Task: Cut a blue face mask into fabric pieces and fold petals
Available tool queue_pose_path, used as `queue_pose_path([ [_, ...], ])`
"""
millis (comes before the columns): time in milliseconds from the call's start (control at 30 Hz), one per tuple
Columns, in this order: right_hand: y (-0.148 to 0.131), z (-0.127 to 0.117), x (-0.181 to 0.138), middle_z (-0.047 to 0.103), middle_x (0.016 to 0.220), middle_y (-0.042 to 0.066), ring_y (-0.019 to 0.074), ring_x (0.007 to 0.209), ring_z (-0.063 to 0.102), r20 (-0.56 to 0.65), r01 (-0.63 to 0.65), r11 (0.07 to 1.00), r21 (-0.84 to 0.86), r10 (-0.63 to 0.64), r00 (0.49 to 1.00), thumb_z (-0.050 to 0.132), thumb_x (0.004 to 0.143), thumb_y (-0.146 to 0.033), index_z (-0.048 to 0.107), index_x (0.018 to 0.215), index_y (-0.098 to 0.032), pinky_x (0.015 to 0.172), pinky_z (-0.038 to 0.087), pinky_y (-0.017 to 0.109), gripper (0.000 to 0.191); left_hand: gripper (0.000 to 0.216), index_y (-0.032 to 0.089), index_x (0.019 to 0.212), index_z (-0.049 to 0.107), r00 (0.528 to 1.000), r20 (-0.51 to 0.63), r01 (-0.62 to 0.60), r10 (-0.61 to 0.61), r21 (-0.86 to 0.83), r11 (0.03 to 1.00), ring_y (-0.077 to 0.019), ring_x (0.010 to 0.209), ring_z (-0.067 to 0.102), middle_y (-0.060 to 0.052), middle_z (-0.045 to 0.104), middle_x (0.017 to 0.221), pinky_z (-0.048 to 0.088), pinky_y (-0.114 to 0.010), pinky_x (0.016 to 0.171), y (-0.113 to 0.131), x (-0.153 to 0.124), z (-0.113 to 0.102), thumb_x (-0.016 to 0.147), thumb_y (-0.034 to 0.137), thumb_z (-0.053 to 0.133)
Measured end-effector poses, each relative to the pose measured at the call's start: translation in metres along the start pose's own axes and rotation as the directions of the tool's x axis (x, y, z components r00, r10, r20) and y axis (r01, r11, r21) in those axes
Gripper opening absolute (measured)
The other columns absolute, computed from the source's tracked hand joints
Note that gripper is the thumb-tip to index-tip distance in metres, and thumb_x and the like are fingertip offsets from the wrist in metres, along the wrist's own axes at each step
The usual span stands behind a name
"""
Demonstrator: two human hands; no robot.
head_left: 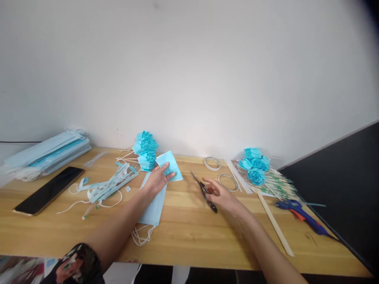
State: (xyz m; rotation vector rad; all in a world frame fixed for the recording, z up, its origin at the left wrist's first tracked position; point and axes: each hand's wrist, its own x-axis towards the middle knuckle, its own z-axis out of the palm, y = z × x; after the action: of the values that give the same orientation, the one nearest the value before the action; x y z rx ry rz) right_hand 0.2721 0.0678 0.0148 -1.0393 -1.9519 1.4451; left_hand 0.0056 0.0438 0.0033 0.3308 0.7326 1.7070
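Note:
My left hand (159, 178) pinches a light blue piece of mask fabric (169, 164) above a flat blue face mask (154, 207) lying on the wooden table (189, 232). My right hand (220, 194) rests on the table with its fingers on a pair of black scissors (204, 192), whose blades point away toward the wall. A pile of cut mask strips and ear loops (108, 186) lies to the left of my left hand.
A stack of face masks (47, 154) and a black phone (50, 189) sit at the left. Blue fabric flowers (145, 150) stand by the wall, more flowers on sticks (259, 169) at the right. Two tape rolls (220, 171), a wooden stick (275, 225) and a blue glue gun (302, 215) lie to the right.

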Motion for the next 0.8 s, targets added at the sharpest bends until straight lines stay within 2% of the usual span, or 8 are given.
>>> queue_pose_path([
  [100,-0.011,-0.004,0.014,0.061,0.079,0.003,0.0151,0.063,0.058,0.103,-0.043,0.914,0.404,0.002,0.995,0.066,0.079,-0.046,0.055,0.121,-0.018,0.058,0.047,0.028,0.052,0.013,0.015,0.079,0.062,1.000,0.006,-0.002,0.002,-0.004,1.000,-0.0116,0.065,0.066,0.001,0.068,0.075,0.058,-0.026,0.060,0.001,-0.001,0.001,0.074,0.010,0.072],
  [167,-0.021,0.000,0.023,0.060,0.070,0.002,0.0151,0.057,0.056,0.157,-0.121,0.842,0.526,0.043,0.987,0.061,0.081,-0.052,0.056,0.120,-0.017,0.052,0.045,0.027,0.053,0.011,0.015,0.080,0.062,1.000,0.004,0.005,-0.005,-0.002,1.000,-0.0119,0.066,0.066,0.001,0.069,0.076,0.058,-0.026,0.059,0.002,-0.001,0.002,0.076,0.010,0.071],
  [233,-0.028,0.007,0.031,0.062,0.067,0.003,0.0156,0.056,0.058,0.223,-0.219,0.803,0.554,0.110,0.968,0.055,0.085,-0.053,0.059,0.117,-0.015,0.048,0.042,0.025,0.050,0.010,0.016,0.082,0.063,1.000,-0.023,0.012,-0.012,-0.010,1.000,-0.0123,0.067,0.067,0.001,0.070,0.078,0.058,-0.025,0.059,0.005,-0.001,0.003,0.077,0.010,0.070],
  [333,-0.029,0.019,0.039,0.067,0.070,0.008,0.0160,0.056,0.061,0.263,-0.270,0.783,0.560,0.141,0.955,0.047,0.089,-0.052,0.062,0.113,-0.013,0.046,0.042,0.024,0.049,0.011,0.017,0.082,0.062,0.993,-0.119,0.014,-0.019,-0.048,0.999,-0.0110,0.066,0.067,0.002,0.070,0.078,0.057,-0.022,0.056,0.013,0.001,0.008,0.079,0.008,0.067],
  [400,-0.025,0.025,0.040,0.069,0.072,0.008,0.0154,0.055,0.060,0.260,-0.251,0.767,0.591,0.114,0.959,0.047,0.089,-0.052,0.064,0.112,-0.013,0.047,0.042,0.024,0.048,0.012,0.018,0.082,0.062,0.984,-0.179,0.012,-0.023,-0.064,0.998,-0.0101,0.062,0.067,0.003,0.070,0.076,0.056,-0.021,0.054,0.019,0.004,0.013,0.081,0.006,0.064],
  [533,-0.016,0.029,0.035,0.065,0.067,0.005,0.0137,0.050,0.055,0.249,-0.198,0.745,0.637,0.045,0.968,0.054,0.085,-0.054,0.066,0.109,-0.014,0.045,0.041,0.024,0.049,0.015,0.018,0.086,0.063,0.976,-0.217,0.009,-0.025,-0.074,0.997,-0.0102,0.060,0.067,0.003,0.070,0.077,0.056,-0.020,0.051,0.025,0.012,0.024,0.080,0.003,0.064],
  [800,-0.017,0.038,0.023,0.063,0.067,0.003,0.0117,0.047,0.051,0.300,-0.139,0.813,0.565,-0.046,0.953,0.053,0.084,-0.059,0.064,0.115,-0.015,0.043,0.041,0.023,0.056,0.016,0.017,0.088,0.061,0.968,-0.249,-0.012,-0.020,-0.126,0.992,-0.0091,0.061,0.067,0.002,0.069,0.075,0.057,-0.019,0.055,0.012,0.016,0.020,0.080,0.004,0.065],
])
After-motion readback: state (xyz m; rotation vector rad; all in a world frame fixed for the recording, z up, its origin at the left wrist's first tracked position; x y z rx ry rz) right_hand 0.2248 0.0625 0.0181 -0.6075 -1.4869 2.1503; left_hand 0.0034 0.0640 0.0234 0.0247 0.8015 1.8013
